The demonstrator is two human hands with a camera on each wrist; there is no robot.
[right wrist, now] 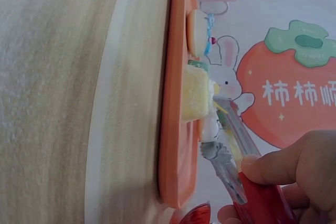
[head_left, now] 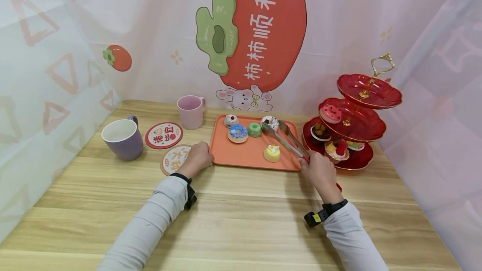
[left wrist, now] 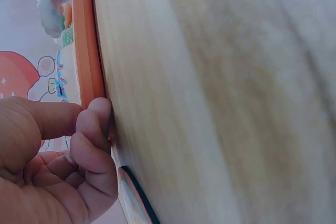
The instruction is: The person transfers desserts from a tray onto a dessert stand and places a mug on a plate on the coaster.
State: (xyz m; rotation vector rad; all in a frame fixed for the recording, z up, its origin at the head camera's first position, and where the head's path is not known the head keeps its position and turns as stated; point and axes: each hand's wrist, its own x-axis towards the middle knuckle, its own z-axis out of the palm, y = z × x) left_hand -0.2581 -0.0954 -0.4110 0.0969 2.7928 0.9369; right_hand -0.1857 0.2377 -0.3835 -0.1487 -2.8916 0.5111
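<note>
My left hand (head_left: 197,159) pinches the left rim of an orange tray (head_left: 233,154) near its front corner. In my right hand (head_left: 320,175) I grip metal tongs (head_left: 287,144) by their red handles (right wrist: 265,205). The tongs reach over the tray's right side, arms spread, tips about a white doughnut (head_left: 269,121) with dark lines; whether they touch it I cannot tell. Also on the tray are a blue-iced doughnut (head_left: 238,135), a green ring-shaped cake (head_left: 254,130), a white cake with a red cherry (head_left: 230,122) and a yellow cake (head_left: 272,154).
On the right stands a red three-tier stand (head_left: 370,126) with a pink-topped cake (head_left: 331,113) and several others. At left are a purple mug (head_left: 128,141), a pink mug (head_left: 190,114) and two round coasters, one red-rimmed (head_left: 164,135). A printed curtain (head_left: 158,24) hangs behind.
</note>
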